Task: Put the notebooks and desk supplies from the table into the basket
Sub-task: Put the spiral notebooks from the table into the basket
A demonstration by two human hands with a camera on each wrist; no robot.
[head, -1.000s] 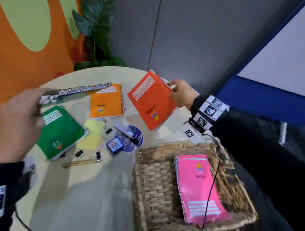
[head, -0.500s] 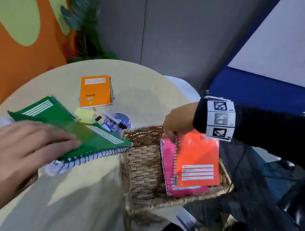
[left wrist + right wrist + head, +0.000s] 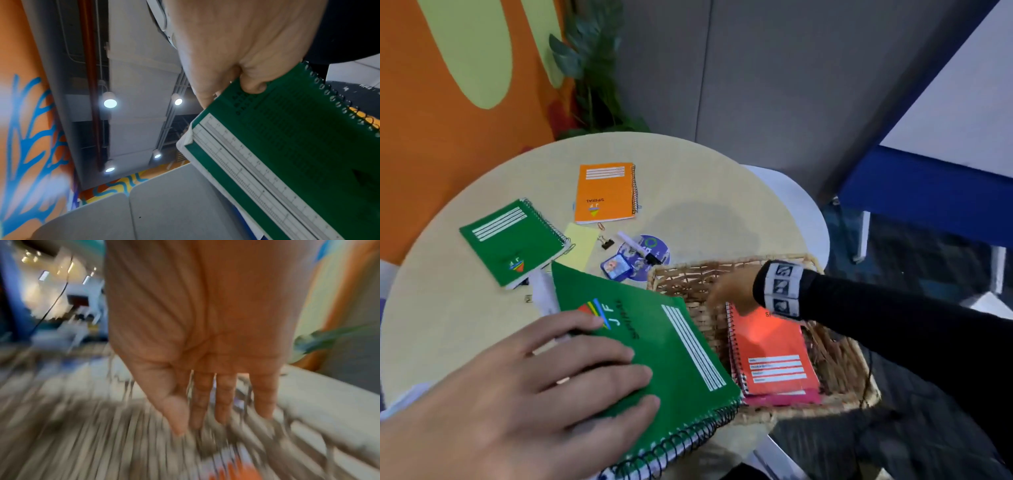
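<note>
Holding the light, bendy green spiral notebook [image 3: 654,353] by its edge, the left hand [image 3: 524,394] keeps fingers on top, thumb underneath, beside the woven basket [image 3: 839,359].

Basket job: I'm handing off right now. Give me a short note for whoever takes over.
Left hand: holds a green notebook in a firm grip, beside the basket.
Right hand: open, empty, over the basket.
Done: red notebook lies on the pink notebook in the basket.
Left on the table: orange notebook, second green notebook, yellow pad, marker, binder clip, small items.
</note>
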